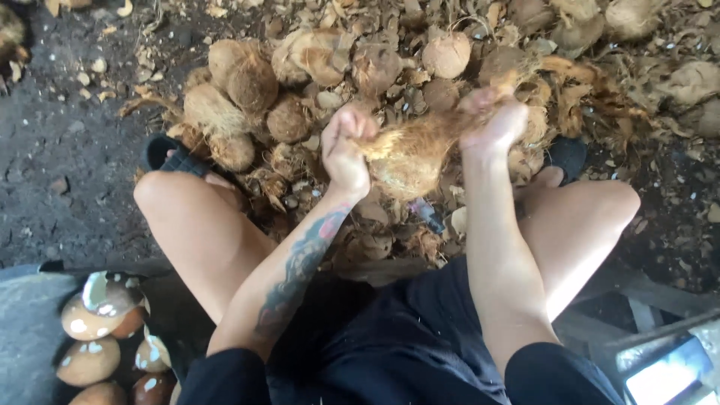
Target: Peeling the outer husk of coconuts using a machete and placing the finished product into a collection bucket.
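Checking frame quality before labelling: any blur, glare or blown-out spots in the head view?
Head view: motion blur on the right hand and the husk strip it pulls; the left hand and the coconut are slightly soft. Blown-out glare on the bright panel at bottom right. Soft, even daylight on the husk pile; dark ground at left lacks detail.

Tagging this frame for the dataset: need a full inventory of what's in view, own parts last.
husked coconut: one, tan and fibrous, gripped between both hands
coconut pile: many, brown, on the ground ahead
husk scraps: many, brown, strewn about the pile
peeled coconuts: about six, brown with white patches, in the dark container lower left
sandals: two, dark, on the feet
shorts: one, dark
ground: dark soil
left hand: one, tattooed forearm, grips the husk
right hand: one, pulls at the fibre
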